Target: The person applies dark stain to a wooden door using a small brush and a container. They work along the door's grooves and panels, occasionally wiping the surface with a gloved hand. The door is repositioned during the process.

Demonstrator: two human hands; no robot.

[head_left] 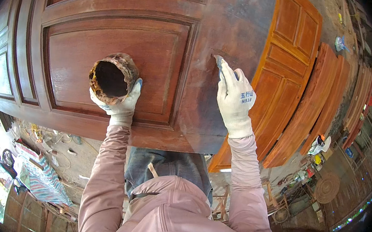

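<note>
A large reddish-brown panelled wooden door (154, 69) lies flat in front of me. My left hand (124, 108), in a white knit glove, is wrapped round a round, open-topped pot (131, 67) with a thickly crusted rim. The pot is held over the near panel, and its inside is too dark to make out. My right hand (237, 96), gloved alike, reaches onto the door's right-hand border. Its fingers are closed, their tips pointing at a dark, wet-looking smear (214, 63). Whatever small thing they pinch there is hard to tell.
A lighter orange-brown panelled door (287, 54) lies to the right, with reddish planks (306, 115) beyond it. On the ground at the lower left is a striped sheet (48, 176). A round woven basket (327, 188) and assorted clutter stand at the right.
</note>
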